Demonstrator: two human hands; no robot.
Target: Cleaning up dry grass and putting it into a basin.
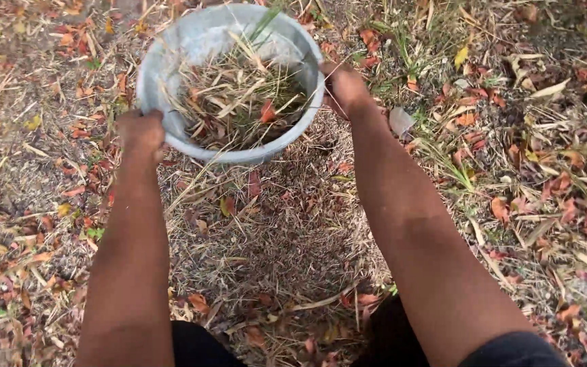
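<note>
My left hand [140, 132] and right hand [343, 87] each grip the grey basin [191, 41] rim — it hangs level between them, dry grass [239, 102] inside.

Both arms outstretched, left hand [141, 132] and right hand [343, 87] in closed grip.

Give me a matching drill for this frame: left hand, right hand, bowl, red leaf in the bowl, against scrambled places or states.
Column one:
1. left hand
2. right hand
3. bowl
4. red leaf

Column two:
A. lies on top of the dry grass inside the bowl
B. closed on the bowl's rim at the picture's left
C. grey and round, held above the leaf-strewn ground
D. closed on the bowl's rim at the picture's right

Pairs: 1-B, 2-D, 3-C, 4-A
</note>
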